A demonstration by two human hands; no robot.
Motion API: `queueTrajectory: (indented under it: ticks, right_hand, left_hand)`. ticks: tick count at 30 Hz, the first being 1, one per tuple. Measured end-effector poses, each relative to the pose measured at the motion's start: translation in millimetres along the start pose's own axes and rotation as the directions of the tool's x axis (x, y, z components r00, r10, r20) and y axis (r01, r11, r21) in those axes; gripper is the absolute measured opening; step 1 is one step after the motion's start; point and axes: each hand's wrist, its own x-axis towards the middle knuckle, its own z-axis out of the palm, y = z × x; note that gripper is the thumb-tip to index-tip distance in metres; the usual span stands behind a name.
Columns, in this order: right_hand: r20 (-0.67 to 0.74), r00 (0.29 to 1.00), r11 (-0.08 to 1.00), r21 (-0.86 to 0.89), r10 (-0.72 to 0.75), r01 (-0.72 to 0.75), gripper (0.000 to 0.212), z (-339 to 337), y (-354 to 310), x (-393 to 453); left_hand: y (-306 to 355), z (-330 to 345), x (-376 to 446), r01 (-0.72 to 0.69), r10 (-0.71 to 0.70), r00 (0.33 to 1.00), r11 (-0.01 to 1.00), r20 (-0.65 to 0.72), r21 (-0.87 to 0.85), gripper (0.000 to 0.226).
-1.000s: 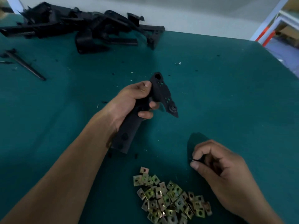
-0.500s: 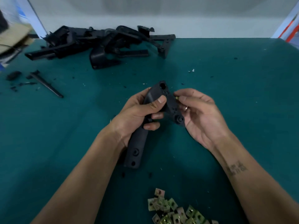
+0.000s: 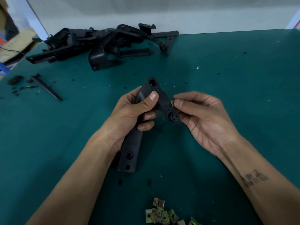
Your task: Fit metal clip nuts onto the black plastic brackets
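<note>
Clip nut (image 3: 172,103) pinched by right hand (image 3: 206,120) against bracket (image 3: 162,101); left hand (image 3: 129,114) grips bracket.

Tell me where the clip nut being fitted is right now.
In the head view, centre frame: the clip nut is pinched in the right hand against the edge of the black bracket held by the left hand.
</note>
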Motion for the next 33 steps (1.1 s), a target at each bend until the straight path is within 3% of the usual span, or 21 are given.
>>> queueTrajectory:
  ticks: [6,12,16,19,33]
  right_hand:
    - [-0.018,1.000,1.000,-0.006,-0.002,0.002,0.019,1,1,-2]
    - [-0.131,0.991,0.999,0.029,-0.023,0.027,0.006,13,4,-6]
    - [-0.252,0.968,0.992,0.120,-0.010,0.042,0.022,27,13,-13]
    - [-0.319,0.948,0.978,0.201,0.010,0.058,0.023,35,17,-16]
    - [-0.283,0.953,0.988,0.078,-0.104,0.131,0.030,34,10,-17]
  left_hand:
    - [0,2,-1,-0.014,0.015,1.000,0.999,-0.020,0.032,0.023]
    - [-2,2,0,-0.039,0.040,0.999,0.999,-0.036,0.025,0.022]
    - [-3,0,2,-0.036,0.037,0.998,0.999,-0.048,0.029,0.015]
    - [-4,-1,3,-0.036,0.037,0.998,0.999,-0.042,0.021,0.010]
    - [-4,-1,3,-0.052,0.053,0.997,0.999,-0.047,0.010,0.011]
